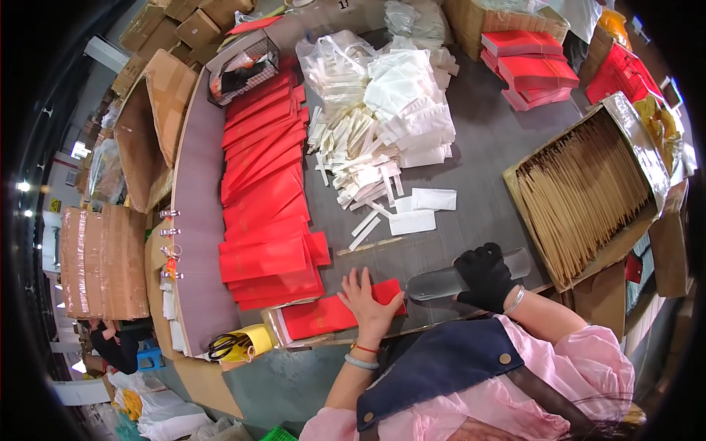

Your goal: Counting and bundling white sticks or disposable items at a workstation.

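My bare left hand (370,305) lies with spread fingers on the right part of a red paper envelope (316,317) at the table's front edge. The envelope is flat and wide. My right hand (484,278), in a black glove, rests over a long, shiny grey translucent strip (434,284). Its fingers are curled in; whatever they may hold is hidden. Left of the hands, an overlapping row of red envelopes (268,202) runs away from me. Beyond, white paper slips (412,222) lie loose before a heap of white packets (408,95).
An open carton (632,140) packed with thin brown pieces stands at the right. Bundled red envelopes (533,70) lie far right. A wire basket (250,70) sits far left. Scissors (224,345) rest in a yellow holder (251,342) at the front-left corner. A low wall (195,184) borders the left.
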The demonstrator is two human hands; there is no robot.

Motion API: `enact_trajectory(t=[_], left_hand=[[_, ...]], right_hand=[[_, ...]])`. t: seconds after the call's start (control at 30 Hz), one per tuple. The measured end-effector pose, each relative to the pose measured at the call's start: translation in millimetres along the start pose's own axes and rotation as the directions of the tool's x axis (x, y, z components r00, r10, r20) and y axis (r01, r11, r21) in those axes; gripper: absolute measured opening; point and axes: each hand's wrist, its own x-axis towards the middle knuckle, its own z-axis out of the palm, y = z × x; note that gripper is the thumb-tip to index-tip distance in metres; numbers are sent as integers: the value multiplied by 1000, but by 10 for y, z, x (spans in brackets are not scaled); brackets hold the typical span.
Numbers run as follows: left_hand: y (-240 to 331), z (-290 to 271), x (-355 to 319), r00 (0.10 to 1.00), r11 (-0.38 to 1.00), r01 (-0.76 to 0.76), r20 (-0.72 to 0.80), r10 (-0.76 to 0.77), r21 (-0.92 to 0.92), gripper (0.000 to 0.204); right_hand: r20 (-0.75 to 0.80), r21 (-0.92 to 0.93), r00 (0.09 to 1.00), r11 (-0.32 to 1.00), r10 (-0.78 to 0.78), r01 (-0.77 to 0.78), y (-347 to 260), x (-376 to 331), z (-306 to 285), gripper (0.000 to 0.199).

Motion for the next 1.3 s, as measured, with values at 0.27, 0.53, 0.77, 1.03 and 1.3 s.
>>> enact_trajectory(t=[0.27, 0.53, 0.77, 1.03, 1.3], left_hand=[[33, -34, 100, 998, 999, -38, 46, 38, -9, 92], [-199, -71, 1049, 934, 958, -286, -228, 275, -14, 23], [88, -1, 1224, 869, 887, -460, -186, 459, 43, 7], [488, 199, 1419, 817, 814, -574, -2, 576, 96, 37], [519, 142, 1133, 885, 874, -429, 91, 458, -227, 24]], right_hand=[[20, 236, 989, 962, -145, 137, -480, 447, 265, 71], [-545, 317, 806, 947, 232, -58, 584, -65, -82, 50], [-674, 306, 375, 703, 636, -642, 2282, -1297, 316, 34], [-458, 405, 460, 639, 761, -654, 2509, -1453, 457, 28], [-356, 282, 422, 527, 834, -802, 2204, -1301, 173, 26]])
